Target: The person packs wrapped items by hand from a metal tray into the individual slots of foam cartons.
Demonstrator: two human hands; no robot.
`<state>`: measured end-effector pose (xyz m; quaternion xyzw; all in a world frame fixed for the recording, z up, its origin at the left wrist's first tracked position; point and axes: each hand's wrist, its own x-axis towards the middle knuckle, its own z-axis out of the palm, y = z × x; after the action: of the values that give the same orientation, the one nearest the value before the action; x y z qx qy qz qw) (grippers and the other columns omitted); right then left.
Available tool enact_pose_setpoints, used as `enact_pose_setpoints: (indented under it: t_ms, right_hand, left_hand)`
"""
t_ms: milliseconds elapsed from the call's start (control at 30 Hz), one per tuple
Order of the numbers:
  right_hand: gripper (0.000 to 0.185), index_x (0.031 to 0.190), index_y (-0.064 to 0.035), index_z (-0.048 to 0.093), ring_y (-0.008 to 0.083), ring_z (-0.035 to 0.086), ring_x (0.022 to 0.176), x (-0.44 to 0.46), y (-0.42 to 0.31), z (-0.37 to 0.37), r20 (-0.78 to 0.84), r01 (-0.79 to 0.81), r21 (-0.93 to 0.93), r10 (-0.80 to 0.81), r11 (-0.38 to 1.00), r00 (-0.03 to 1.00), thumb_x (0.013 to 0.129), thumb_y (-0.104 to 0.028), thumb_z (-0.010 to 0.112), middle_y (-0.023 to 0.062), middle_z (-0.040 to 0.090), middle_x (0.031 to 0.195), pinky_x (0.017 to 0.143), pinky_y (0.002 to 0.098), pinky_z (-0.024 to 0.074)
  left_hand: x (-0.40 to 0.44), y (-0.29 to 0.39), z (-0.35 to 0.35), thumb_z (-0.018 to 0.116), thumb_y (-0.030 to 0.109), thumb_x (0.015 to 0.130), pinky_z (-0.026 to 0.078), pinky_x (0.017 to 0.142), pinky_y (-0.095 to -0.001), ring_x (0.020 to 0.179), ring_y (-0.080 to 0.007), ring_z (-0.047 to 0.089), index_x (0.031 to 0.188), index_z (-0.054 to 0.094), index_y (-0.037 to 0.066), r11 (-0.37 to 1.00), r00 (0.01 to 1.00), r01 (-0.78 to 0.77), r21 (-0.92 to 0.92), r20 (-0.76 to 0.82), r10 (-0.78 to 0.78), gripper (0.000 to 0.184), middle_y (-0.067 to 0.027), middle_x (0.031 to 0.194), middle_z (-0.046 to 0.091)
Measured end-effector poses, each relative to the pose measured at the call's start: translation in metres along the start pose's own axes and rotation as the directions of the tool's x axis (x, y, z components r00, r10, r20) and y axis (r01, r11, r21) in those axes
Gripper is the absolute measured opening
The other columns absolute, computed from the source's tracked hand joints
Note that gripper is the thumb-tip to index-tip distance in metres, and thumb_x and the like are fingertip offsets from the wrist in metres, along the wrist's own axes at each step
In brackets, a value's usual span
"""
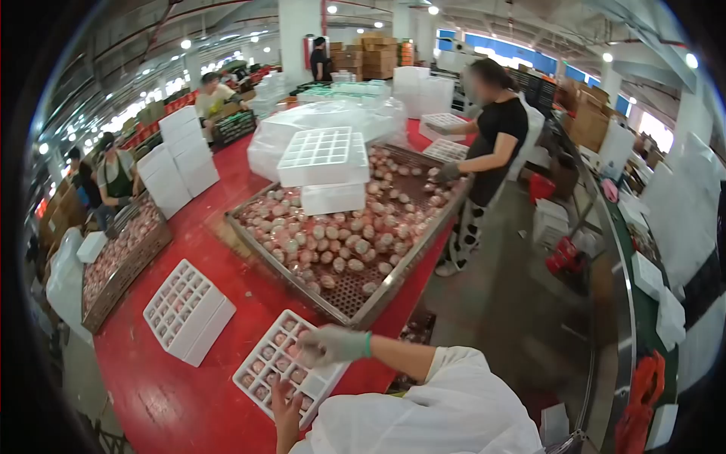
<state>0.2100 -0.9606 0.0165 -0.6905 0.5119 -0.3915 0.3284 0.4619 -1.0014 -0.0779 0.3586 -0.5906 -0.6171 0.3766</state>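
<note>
Over white foam grid tray (pixel 326 386) on red tabletop (pixel 159 386), pale-grey-gloved right hand (pixel 331 346) is showing half-curled fingers — cannot tell if holding anything. Bare left hand (pixel 286 408) is resting at tray's near side, fingers loosely parted, grip unclear. Round pinkish fruits (pixel 297 375) are filling cells; beyond — rectangular perforated bin (pixel 350 301) is holding loose ones.

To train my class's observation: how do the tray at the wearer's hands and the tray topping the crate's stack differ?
The near tray holds round pieces; the stacked tray shows none. The near tray lies on the red table; the stacked tray sits over the crate. The left hand and right hand are at the near tray, not the stacked tray. Both trays are white and gridded.
</note>
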Motion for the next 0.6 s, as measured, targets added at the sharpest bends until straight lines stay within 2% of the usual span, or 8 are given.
enact_pose_setpoints:
  t_ms: [100, 167, 200, 267, 367, 400, 467, 600]
  right_hand:
    - [0.032, 0.107, -0.0015, 0.056, 0.0168, 0.054, 0.078, -0.014, 0.011, 0.062, 0.108, -0.021, 0.089, 0.011, 0.996, 0.994, 0.078, -0.009, 0.067, 0.0066, 0.058, 0.087, 0.073, 0.0318, 0.0467]
    - [0.038, 0.111, -0.0023, 0.055, 0.0174, 0.055, 0.085, -0.023, 0.021, 0.077, -0.108, -0.034, 0.092, 0.044, 0.995, 0.993, 0.078, -0.015, 0.070, 0.0075, 0.058, 0.092, 0.077, 0.0323, 0.0464]
    - [0.047, 0.115, -0.0020, 0.053, 0.0176, 0.056, 0.093, -0.027, 0.022, 0.082, -0.070, -0.186, 0.364, 0.226, 0.913, 0.972, 0.078, -0.022, 0.073, 0.0096, 0.058, 0.099, 0.081, 0.0325, 0.0464]
    - [0.050, 0.117, -0.0019, 0.052, 0.0183, 0.056, 0.095, -0.037, 0.024, 0.088, -0.088, -0.210, 0.347, 0.255, 0.914, 0.963, 0.078, -0.024, 0.074, 0.0107, 0.058, 0.103, 0.083, 0.0327, 0.0465]
    - [0.056, 0.120, -0.0013, 0.050, 0.0196, 0.056, 0.099, -0.052, 0.010, 0.087, -0.097, -0.254, 0.312, 0.297, 0.915, 0.950, 0.077, -0.024, 0.076, 0.0122, 0.058, 0.107, 0.087, 0.0321, 0.0461]
    - [0.057, 0.120, -0.0014, 0.050, 0.0196, 0.056, 0.099, -0.054, 0.009, 0.088, -0.094, -0.282, 0.393, 0.343, 0.875, 0.935, 0.075, -0.025, 0.077, 0.0124, 0.058, 0.107, 0.087, 0.0322, 0.0463]
    - [0.059, 0.120, -0.0014, 0.050, 0.0197, 0.056, 0.099, -0.058, 0.008, 0.092, -0.086, -0.307, 0.474, 0.391, 0.825, 0.916, 0.074, -0.025, 0.078, 0.0125, 0.058, 0.106, 0.087, 0.0323, 0.0464]
    - [0.058, 0.117, -0.0015, 0.052, 0.0190, 0.057, 0.096, -0.064, 0.005, 0.102, -0.204, -0.221, 0.374, 0.312, 0.901, 0.928, 0.072, -0.027, 0.079, 0.0117, 0.060, 0.103, 0.085, 0.0323, 0.0473]
  left_hand:
    - [0.005, 0.026, 0.012, 0.063, 0.001, 0.083, 0.045, 0.080, -0.0252, 0.093, -0.0128, 0.055, 0.120, 0.051, 0.001, 0.995, 0.983, 0.101, -0.023, 0.153, -0.096, 0.039, -0.0063, 0.103, 0.058]
    - [0.006, 0.021, 0.012, 0.062, 0.003, 0.086, 0.046, 0.075, -0.0238, 0.086, -0.0112, 0.056, 0.111, 0.054, 0.000, 0.999, 0.991, 0.044, 0.005, 0.130, -0.044, 0.026, -0.0059, 0.100, 0.060]
    - [0.005, 0.020, 0.011, 0.060, 0.004, 0.088, 0.047, 0.072, -0.0232, 0.083, -0.0103, 0.056, 0.107, 0.055, 0.000, 0.999, 0.993, 0.040, 0.006, 0.115, -0.040, 0.020, -0.0052, 0.097, 0.059]
    - [0.000, 0.017, 0.020, 0.055, 0.008, 0.093, 0.047, 0.065, -0.0222, 0.075, -0.0085, 0.055, 0.097, 0.056, 0.002, 0.999, 0.999, -0.016, -0.034, 0.034, 0.017, 0.007, -0.0021, 0.086, 0.058]
    - [-0.008, 0.019, 0.035, 0.055, 0.011, 0.093, 0.045, 0.062, -0.0225, 0.067, -0.0061, 0.049, 0.088, 0.054, 0.006, 0.999, 0.991, -0.050, 0.022, -0.126, 0.052, 0.007, 0.0017, 0.077, 0.054]
    - [-0.007, 0.015, 0.040, 0.056, 0.014, 0.094, 0.043, 0.059, -0.0215, 0.066, -0.0058, 0.047, 0.087, 0.053, 0.007, 0.997, 0.988, -0.055, -0.062, -0.149, 0.046, 0.011, 0.0025, 0.074, 0.052]
    - [-0.008, 0.015, 0.037, 0.057, 0.014, 0.094, 0.042, 0.058, -0.0213, 0.066, -0.0057, 0.047, 0.087, 0.053, 0.007, 0.995, 0.991, -0.098, 0.036, -0.090, 0.101, 0.011, 0.0024, 0.075, 0.052]
    - [-0.015, 0.030, 0.042, 0.057, 0.016, 0.094, 0.038, 0.054, -0.0223, 0.062, -0.0059, 0.047, 0.084, 0.055, 0.005, 0.952, 0.978, -0.189, 0.239, -0.047, 0.205, 0.016, 0.0017, 0.071, 0.053]
